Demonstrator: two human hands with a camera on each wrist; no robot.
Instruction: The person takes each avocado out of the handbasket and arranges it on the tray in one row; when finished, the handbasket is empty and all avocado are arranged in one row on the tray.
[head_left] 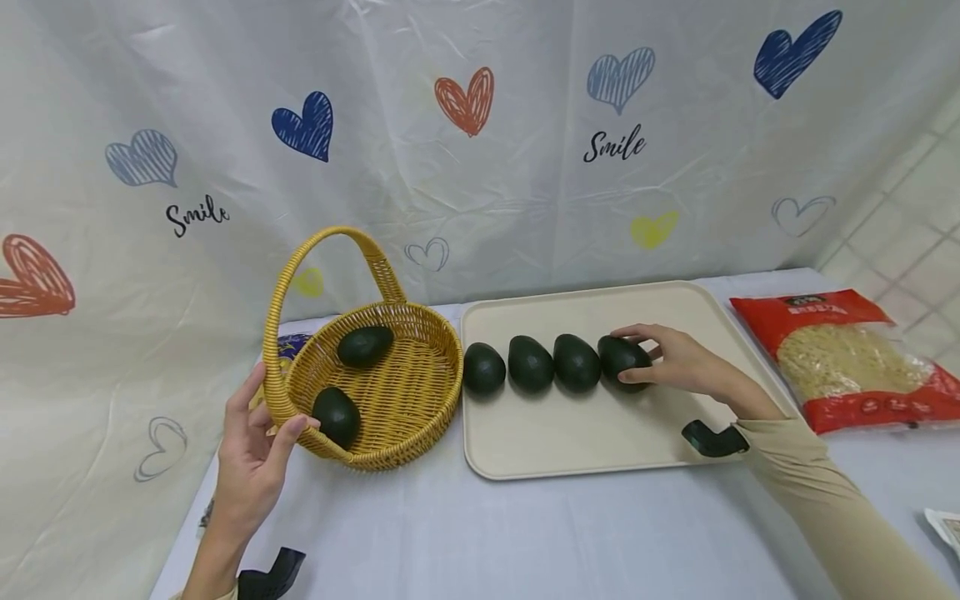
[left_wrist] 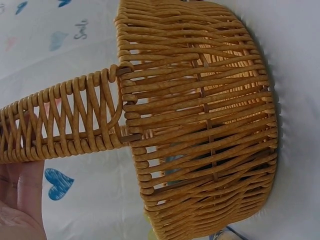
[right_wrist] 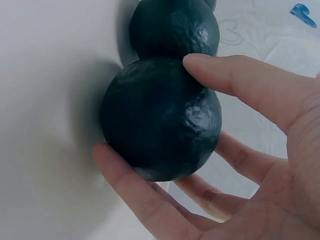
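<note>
A woven yellow basket (head_left: pixel 442 350) with a tall handle (left_wrist: pixel 65 120) stands at the left and holds two dark green avocados (head_left: pixel 365 345) (head_left: pixel 336 416). My left hand (head_left: pixel 277 404) holds it where the handle meets the rim, thumb on the rim and fingers (left_wrist: pixel 20 200) behind the handle. Several more avocados lie in a row on a beige tray (head_left: pixel 570 450). My right hand (head_left: pixel 651 360) grips the rightmost avocado (head_left: pixel 621 357) (right_wrist: pixel 160 120), thumb above and fingers (right_wrist: pixel 130 190) beneath it. It touches its neighbour (right_wrist: pixel 172 27).
A red packet of dried noodles (head_left: pixel 847 358) lies right of the tray. A white curtain with hearts hangs close behind the table. The corner of another packet (head_left: pixel 947 525) shows at the right edge. The table's front is light grey.
</note>
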